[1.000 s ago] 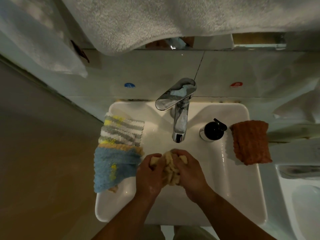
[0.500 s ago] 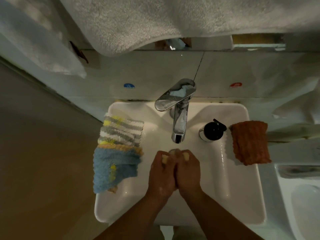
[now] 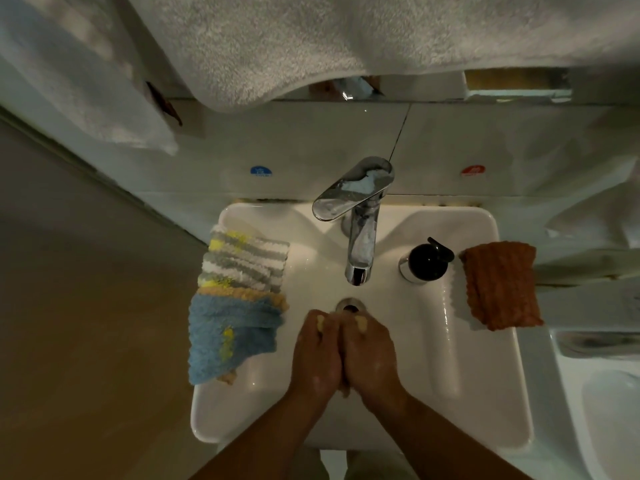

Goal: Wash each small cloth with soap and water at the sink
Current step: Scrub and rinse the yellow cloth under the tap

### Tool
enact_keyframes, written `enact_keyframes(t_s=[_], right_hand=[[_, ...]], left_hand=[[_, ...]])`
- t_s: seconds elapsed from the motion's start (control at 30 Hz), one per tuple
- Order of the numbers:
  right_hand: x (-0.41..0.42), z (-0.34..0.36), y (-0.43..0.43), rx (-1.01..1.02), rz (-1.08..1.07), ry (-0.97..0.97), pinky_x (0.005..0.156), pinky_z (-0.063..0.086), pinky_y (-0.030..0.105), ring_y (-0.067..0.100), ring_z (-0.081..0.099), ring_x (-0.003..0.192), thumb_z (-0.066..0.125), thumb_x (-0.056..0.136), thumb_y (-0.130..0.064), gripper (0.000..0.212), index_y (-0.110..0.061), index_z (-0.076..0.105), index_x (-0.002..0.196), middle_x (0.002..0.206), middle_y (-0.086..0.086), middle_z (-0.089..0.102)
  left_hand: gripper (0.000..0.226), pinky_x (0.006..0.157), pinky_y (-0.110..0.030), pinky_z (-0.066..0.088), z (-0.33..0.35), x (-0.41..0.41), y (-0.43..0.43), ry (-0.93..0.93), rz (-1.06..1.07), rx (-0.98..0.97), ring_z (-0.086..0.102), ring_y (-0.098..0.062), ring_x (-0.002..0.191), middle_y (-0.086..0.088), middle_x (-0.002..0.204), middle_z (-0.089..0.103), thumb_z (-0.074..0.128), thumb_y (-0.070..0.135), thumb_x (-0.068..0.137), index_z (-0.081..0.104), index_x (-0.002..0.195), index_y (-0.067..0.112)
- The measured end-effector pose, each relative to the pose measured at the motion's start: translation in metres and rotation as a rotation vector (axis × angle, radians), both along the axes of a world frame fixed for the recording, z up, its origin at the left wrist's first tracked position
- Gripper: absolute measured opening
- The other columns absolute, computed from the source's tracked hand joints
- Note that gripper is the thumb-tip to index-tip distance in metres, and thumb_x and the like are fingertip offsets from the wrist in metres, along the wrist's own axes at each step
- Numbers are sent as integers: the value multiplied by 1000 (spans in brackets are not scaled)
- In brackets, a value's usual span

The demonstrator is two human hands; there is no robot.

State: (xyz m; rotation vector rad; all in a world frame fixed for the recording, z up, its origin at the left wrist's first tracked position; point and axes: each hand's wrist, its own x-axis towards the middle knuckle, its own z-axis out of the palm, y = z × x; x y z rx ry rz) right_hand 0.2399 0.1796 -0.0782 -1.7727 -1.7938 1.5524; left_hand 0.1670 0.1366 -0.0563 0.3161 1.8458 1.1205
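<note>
cloths [image 3: 247, 258] [image 3: 232, 337] [image 3: 500, 284] [image 3: 360, 323] 4 | hands [image 3: 317, 355] [image 3: 372, 355] 2 | tap [image 3: 360, 244] 1 | soap pump [image 3: 426, 259] 1 | sink [image 3: 485, 375] 1

Pale towel [image 3: 311, 39] above tiled wall [image 3: 311, 143]

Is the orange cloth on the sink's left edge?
No: the orange cloth lies on the right edge of the sink, next to the black soap pump.

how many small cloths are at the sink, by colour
grey, white and yellow striped cloth: 1
blue cloth: 1
rust-orange cloth: 1
pale yellow cloth, held between left hand and right hand: 1
total: 4; the tan edge by the blue one may be trim or a fifth cloth
</note>
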Motion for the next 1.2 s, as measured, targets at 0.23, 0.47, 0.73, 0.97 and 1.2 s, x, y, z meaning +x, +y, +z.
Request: enact_keyframes(t_s=[0.23,0.47,0.73,0.97,1.2], right_hand=[[-1,3,24,120,-20,-36,67,43,26,0,60,67,48,103,-39,33,-21,68,84,72,-9,65],[-2,15,-4,265,101,38,70,49,22,6,64,73,50,104,-37,29,-17,65,88,78,-8,66],[-3,19,-4,81,81,21,73,57,33,7,67,70,45,106,-40,35,-20,66,87,78,-5,70],[6,3,33,95,-60,12,67,48,32,9,64,65,53,101,-42,39,-18,66,73,67,-2,66],[1,29,-2,251,206,96,70,52,23,6,65,71,28,97,-65,56,-20,62,91,78,-7,67]], left_hand=[[21,78,-42,59,15,20,-8,-18,-25,55,71,-18,87,-2,92,72,48,42,104,61,95,29],[19,71,-23,51,20,5,2,-92,84,44,64,-5,83,7,94,64,40,28,108,55,97,31],[26,82,-46,55,1,-9,13,-17,100,5,67,-23,82,-7,84,66,49,33,105,56,89,15],[22,77,-37,60,27,25,3,-32,-2,11,71,-15,86,-1,91,72,47,36,105,64,97,26],[34,78,-44,54,11,1,6,-83,166,44,63,-33,80,-16,83,63,45,34,104,55,89,5]])
